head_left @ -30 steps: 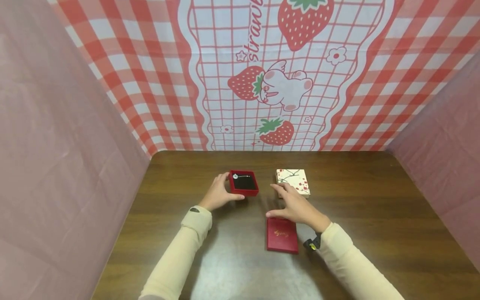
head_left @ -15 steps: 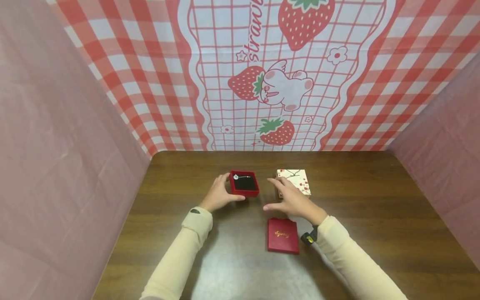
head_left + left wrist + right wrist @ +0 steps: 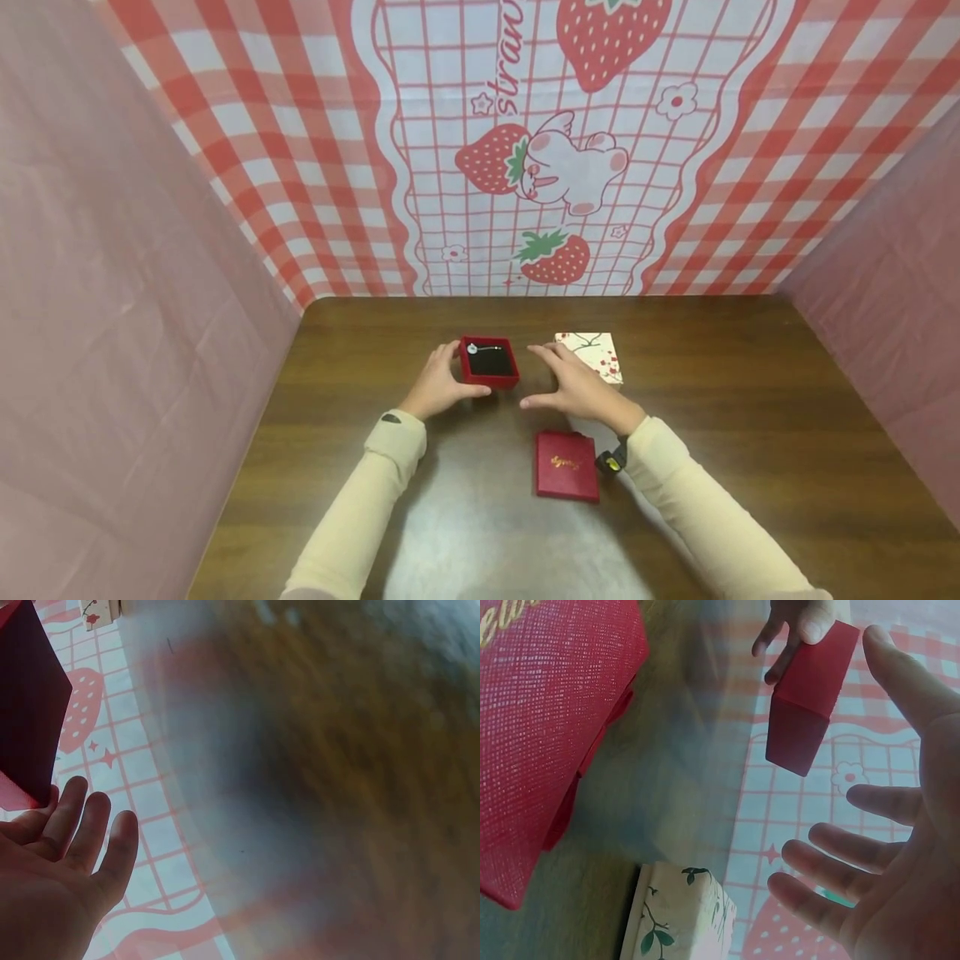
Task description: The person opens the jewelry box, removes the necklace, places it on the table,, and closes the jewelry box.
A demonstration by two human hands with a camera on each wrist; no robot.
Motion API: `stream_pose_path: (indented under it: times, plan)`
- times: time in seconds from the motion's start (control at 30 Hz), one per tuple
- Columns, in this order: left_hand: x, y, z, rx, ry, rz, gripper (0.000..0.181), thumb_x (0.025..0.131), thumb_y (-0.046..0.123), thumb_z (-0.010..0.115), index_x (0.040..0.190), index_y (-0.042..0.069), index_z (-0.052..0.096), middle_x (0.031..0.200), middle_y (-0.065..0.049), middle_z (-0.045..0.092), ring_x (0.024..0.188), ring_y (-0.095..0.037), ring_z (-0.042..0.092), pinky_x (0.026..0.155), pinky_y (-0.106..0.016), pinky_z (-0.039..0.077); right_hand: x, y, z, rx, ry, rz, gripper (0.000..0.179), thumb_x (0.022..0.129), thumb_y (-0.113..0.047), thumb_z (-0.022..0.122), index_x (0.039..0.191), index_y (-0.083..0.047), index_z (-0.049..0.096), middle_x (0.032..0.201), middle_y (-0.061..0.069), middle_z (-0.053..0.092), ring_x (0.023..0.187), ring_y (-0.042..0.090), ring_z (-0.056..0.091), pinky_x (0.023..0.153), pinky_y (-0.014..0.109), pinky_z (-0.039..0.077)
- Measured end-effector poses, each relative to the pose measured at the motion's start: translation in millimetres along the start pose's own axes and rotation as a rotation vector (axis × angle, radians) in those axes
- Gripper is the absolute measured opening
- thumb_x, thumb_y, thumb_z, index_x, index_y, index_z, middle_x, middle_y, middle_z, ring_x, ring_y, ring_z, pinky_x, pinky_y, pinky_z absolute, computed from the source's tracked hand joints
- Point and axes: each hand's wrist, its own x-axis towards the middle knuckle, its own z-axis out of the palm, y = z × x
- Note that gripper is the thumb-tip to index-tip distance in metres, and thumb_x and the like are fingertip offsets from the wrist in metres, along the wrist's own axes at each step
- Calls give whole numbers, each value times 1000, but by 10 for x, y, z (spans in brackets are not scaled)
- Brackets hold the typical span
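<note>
My left hand [image 3: 435,387] holds a small red jewelry box [image 3: 504,382] by its left side, thumb along the front wall and fingers behind. Inside the box, a thin silver chain with a round pendant [image 3: 472,348] lies on a black insert [image 3: 491,363]. The right wrist view shows the red box [image 3: 810,697] from the side, tilted, in the left fingers. My right hand [image 3: 581,392] hovers right of the box, thumb and fingers spread apart, with nothing in it. Below that hand, a red lid [image 3: 567,467] with gold lettering lies on the table.
A cream box with red blossoms and dark branches [image 3: 603,354] sits at the back right, partly covered by the right hand. The wooden table [image 3: 330,350] meets a red-and-white strawberry cloth [image 3: 555,258] at the back. Pink cloth walls [image 3: 135,317] flank both sides.
My right hand has moved left and away from me, off the red lid's far edge toward the red box. The left hand keeps its hold on the box almost unmoved.
</note>
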Motion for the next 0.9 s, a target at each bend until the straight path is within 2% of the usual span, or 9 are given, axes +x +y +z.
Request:
stream_pose_path:
  times: [0.37, 0.6, 0.9]
  plan:
    - [12, 23, -28, 16, 0, 18, 95, 66, 43, 88, 141, 6, 44, 136, -13, 53, 127, -30, 46, 106, -52, 42, 156, -29, -19, -14, -23, -27, 93, 74, -51, 79, 146, -5, 41, 136, 22, 49, 122, 37, 53, 101, 54, 46]
    - [-15, 30, -23, 32, -27, 20, 100, 66, 45, 87, 144, 5, 41, 140, -14, 51, 130, -30, 45, 107, -53, 42, 217, -56, 42, 11, -32, -39, 96, 72, -50, 81, 145, -3, 41, 139, 23, 48, 127, 39, 50, 103, 55, 45]
    - [-34, 49, -37, 52, -41, 44, 104, 66, 43, 88, 147, 3, 38, 142, -16, 49, 131, -32, 43, 109, -53, 39, 298, -58, 113, 37, -72, -33, 103, 71, -47, 83, 150, -4, 33, 149, 23, 39, 135, 41, 43, 107, 58, 40]
